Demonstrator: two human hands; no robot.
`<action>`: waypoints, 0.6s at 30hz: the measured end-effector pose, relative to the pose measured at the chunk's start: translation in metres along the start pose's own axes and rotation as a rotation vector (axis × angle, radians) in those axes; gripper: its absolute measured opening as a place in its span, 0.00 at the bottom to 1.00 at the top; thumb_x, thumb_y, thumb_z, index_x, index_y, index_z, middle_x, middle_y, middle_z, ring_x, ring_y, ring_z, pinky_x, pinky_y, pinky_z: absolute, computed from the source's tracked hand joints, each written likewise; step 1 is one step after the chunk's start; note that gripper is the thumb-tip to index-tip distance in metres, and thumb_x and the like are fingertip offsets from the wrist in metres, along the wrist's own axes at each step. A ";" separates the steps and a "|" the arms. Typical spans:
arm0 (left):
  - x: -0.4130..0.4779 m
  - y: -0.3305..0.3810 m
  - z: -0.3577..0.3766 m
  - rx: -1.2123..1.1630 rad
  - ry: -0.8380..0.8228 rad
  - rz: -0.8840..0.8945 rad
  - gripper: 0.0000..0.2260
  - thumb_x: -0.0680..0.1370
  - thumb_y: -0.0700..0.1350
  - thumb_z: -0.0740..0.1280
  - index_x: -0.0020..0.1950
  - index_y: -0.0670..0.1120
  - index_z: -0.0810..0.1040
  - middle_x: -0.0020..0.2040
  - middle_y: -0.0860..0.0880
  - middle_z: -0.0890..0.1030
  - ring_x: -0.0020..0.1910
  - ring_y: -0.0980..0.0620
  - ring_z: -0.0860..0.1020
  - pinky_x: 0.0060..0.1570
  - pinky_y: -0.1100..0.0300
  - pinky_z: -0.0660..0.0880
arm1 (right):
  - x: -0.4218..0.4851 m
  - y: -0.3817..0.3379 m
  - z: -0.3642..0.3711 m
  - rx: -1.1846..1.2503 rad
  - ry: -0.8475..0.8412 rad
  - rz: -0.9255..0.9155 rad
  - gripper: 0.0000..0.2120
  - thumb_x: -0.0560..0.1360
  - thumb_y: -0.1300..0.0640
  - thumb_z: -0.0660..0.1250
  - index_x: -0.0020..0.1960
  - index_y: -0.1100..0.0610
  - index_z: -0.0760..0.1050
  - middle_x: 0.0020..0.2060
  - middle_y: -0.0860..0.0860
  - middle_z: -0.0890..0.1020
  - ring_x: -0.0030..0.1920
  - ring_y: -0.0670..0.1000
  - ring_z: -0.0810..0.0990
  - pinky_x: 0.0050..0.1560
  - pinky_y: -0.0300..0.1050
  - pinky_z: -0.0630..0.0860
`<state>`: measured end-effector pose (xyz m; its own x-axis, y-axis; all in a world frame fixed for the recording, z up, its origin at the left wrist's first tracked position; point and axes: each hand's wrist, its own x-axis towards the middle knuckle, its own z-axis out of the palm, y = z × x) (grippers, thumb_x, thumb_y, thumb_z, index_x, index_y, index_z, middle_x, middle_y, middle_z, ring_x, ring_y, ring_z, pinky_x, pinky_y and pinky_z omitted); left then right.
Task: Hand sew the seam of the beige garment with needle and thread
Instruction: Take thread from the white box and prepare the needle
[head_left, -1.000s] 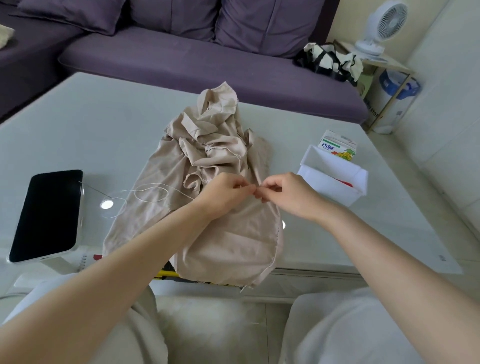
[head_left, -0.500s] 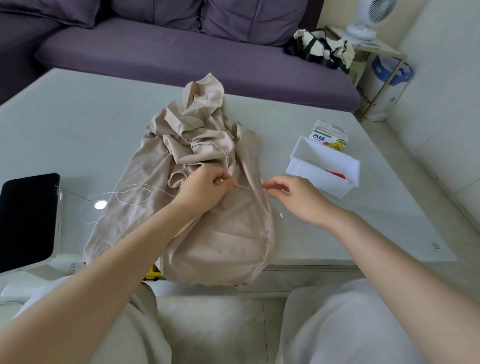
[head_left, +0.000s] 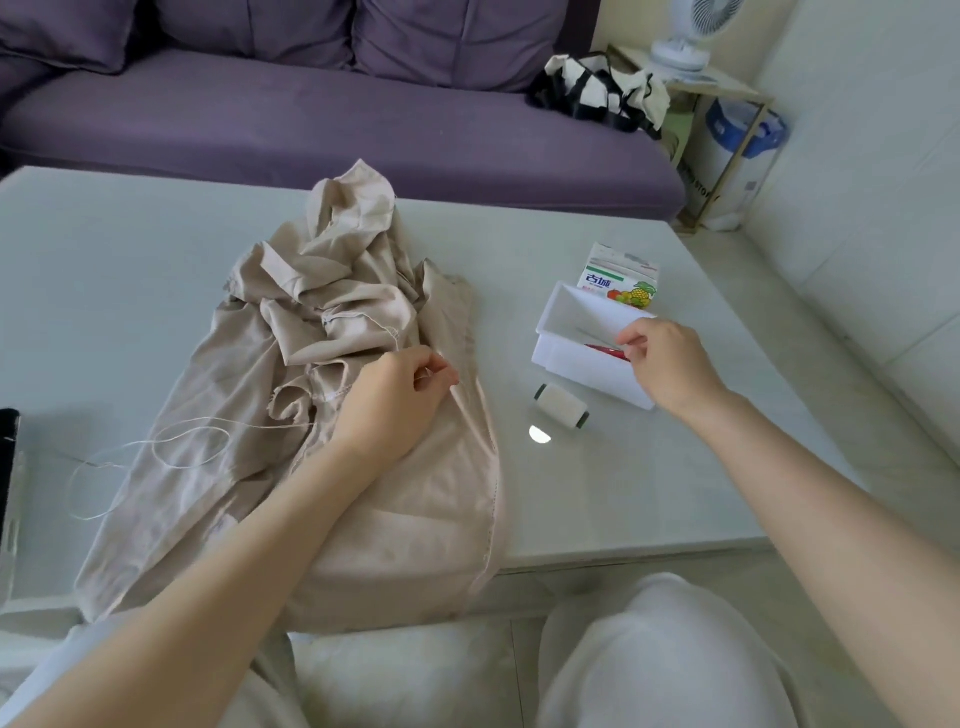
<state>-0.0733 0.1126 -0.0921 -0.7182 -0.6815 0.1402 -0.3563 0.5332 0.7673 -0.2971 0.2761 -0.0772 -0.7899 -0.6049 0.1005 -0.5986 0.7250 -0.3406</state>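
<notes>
The crumpled beige garment (head_left: 363, 332) lies on the pale table (head_left: 130, 291), its lower part hanging over the near edge. My left hand (head_left: 400, 400) rests on it beside a stitched seam and pinches a thin needle, barely visible between thumb and fingers. White thread (head_left: 171, 447) runs in loose loops from that hand across the cloth to the left. My right hand (head_left: 670, 364) hovers over the white box (head_left: 566, 332), fingers loosely curled, with nothing seen in them. A red item (head_left: 605, 351) lies in the box under its fingertips. A white thread spool (head_left: 561, 408) lies beside the box.
A small printed carton (head_left: 621, 283) stands behind the white box. A dark screen (head_left: 6, 467) shows at the table's left edge. A purple sofa (head_left: 337, 119) runs behind the table, with a black-and-white bag (head_left: 597, 93) on it. My knees are under the near edge.
My right hand let go at the seam and moved right, over the white box. My left hand stayed on the garment. The view shifted right, revealing the spool.
</notes>
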 end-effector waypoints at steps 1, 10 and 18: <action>0.003 0.002 0.003 -0.001 0.000 0.000 0.06 0.77 0.45 0.67 0.40 0.50 0.77 0.25 0.55 0.69 0.28 0.58 0.69 0.30 0.69 0.63 | 0.009 0.005 0.000 0.016 -0.036 0.018 0.11 0.77 0.67 0.63 0.57 0.62 0.79 0.56 0.60 0.80 0.56 0.59 0.78 0.60 0.51 0.73; 0.015 0.002 0.020 -0.012 -0.055 -0.018 0.06 0.77 0.45 0.67 0.40 0.50 0.77 0.27 0.51 0.71 0.29 0.55 0.69 0.32 0.68 0.65 | 0.051 0.013 0.004 -0.112 -0.346 0.072 0.17 0.75 0.68 0.62 0.61 0.56 0.78 0.59 0.58 0.78 0.57 0.60 0.77 0.60 0.49 0.75; 0.018 0.003 0.026 -0.007 -0.057 -0.010 0.05 0.77 0.44 0.67 0.43 0.46 0.81 0.26 0.51 0.71 0.29 0.55 0.69 0.33 0.67 0.65 | 0.052 0.009 0.003 -0.170 -0.395 0.058 0.17 0.73 0.71 0.59 0.55 0.58 0.80 0.54 0.58 0.80 0.54 0.59 0.79 0.58 0.52 0.76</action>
<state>-0.1027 0.1153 -0.1034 -0.7475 -0.6572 0.0965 -0.3595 0.5225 0.7731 -0.3434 0.2499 -0.0774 -0.7307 -0.6175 -0.2911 -0.5945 0.7852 -0.1732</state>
